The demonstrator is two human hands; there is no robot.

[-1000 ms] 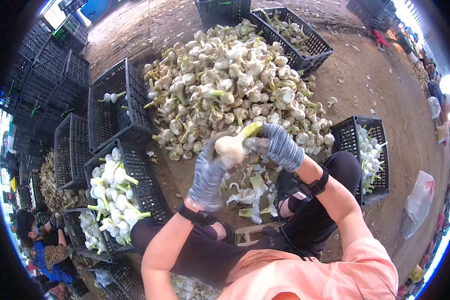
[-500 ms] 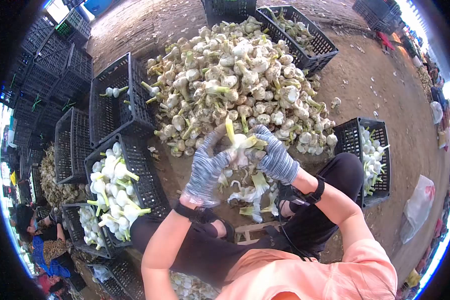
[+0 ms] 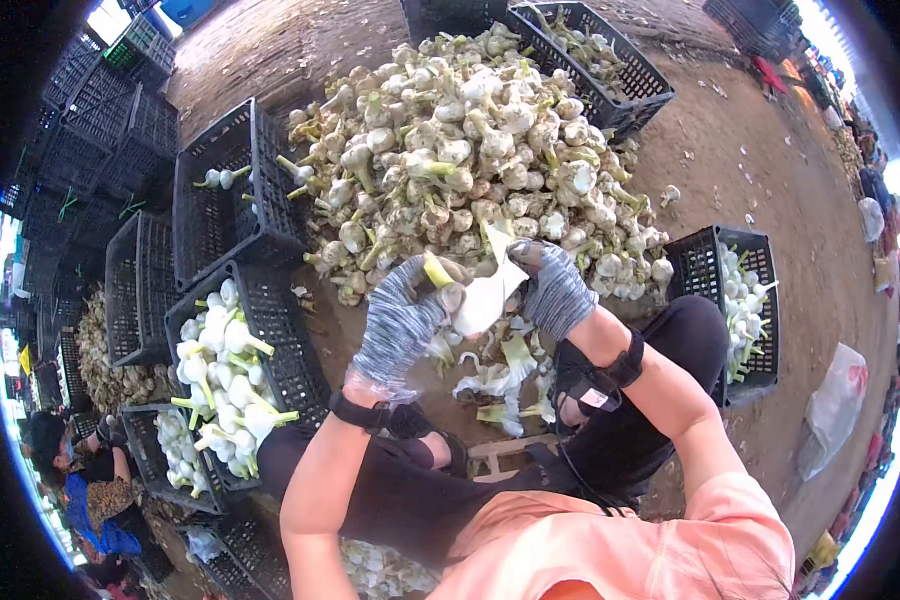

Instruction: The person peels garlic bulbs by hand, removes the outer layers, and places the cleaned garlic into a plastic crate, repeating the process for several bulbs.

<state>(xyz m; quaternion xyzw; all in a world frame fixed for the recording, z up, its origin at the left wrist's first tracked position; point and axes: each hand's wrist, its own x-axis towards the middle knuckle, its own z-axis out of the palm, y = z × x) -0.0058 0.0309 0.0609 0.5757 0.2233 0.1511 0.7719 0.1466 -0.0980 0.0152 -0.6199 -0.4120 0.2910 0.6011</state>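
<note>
My left hand (image 3: 402,318), in a grey striped glove, is closed around a garlic bulb (image 3: 478,310) whose cut green stem sticks up past the thumb. In the same kind of glove, my right hand (image 3: 558,292) pinches a pale strip of garlic skin (image 3: 504,262) that reaches from the bulb to the fingertips. Just beyond both hands rises a large heap of unpeeled garlic (image 3: 450,150). Peeled-off garlic skins (image 3: 505,375) lie on the ground below, between my feet.
At the left, a black crate (image 3: 315,385) holds cleaned garlic; another black crate (image 3: 185,220) holds a few bulbs. A crate (image 3: 767,345) with garlic stands at the right, near my knee. Behind the heap is another crate (image 3: 655,98). A co-worker (image 3: 100,480) sits at the lower left.
The bulb has tilted in my left hand, showing its smooth white side. My right hand has drawn a strip of skin up and away from the bulb.
</note>
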